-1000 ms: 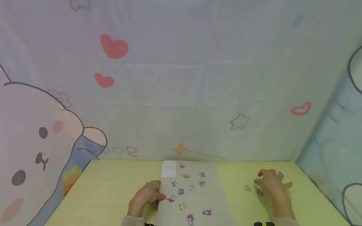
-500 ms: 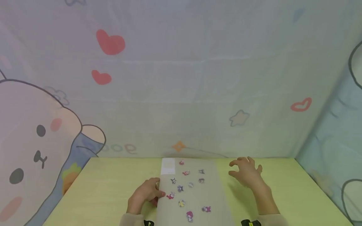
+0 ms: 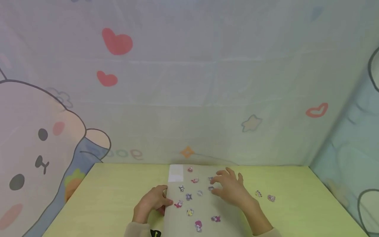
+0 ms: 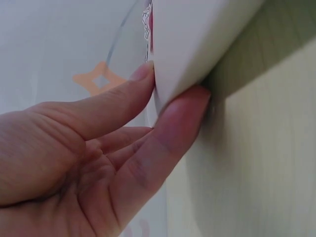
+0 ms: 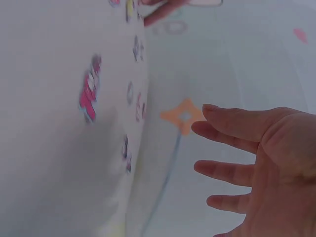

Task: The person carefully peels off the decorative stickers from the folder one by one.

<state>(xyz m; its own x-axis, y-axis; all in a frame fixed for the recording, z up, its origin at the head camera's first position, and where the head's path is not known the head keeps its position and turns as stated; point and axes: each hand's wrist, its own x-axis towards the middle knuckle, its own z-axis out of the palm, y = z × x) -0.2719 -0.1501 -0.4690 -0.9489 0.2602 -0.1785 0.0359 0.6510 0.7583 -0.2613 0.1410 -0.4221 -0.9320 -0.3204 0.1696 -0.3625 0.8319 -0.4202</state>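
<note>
Now that the right hand (image 3: 231, 189) has moved left from the two loose stickers (image 3: 271, 198), it extends over the pale sheet (image 3: 204, 205) near its upper right corner, fingers spread, nothing visibly grasped; the left hand (image 3: 151, 201) still pinches the sheet's left edge; the sheet lies near the bench's (image 3: 124, 184) far edge, the loose stickers beyond its right edge; work apparently shifts to the sheet.

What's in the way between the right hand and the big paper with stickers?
Nothing that I can see. The right hand hangs over the paper with just air between. The left hand is at the paper's left edge, and two loose stickers lie off to the right.
</note>
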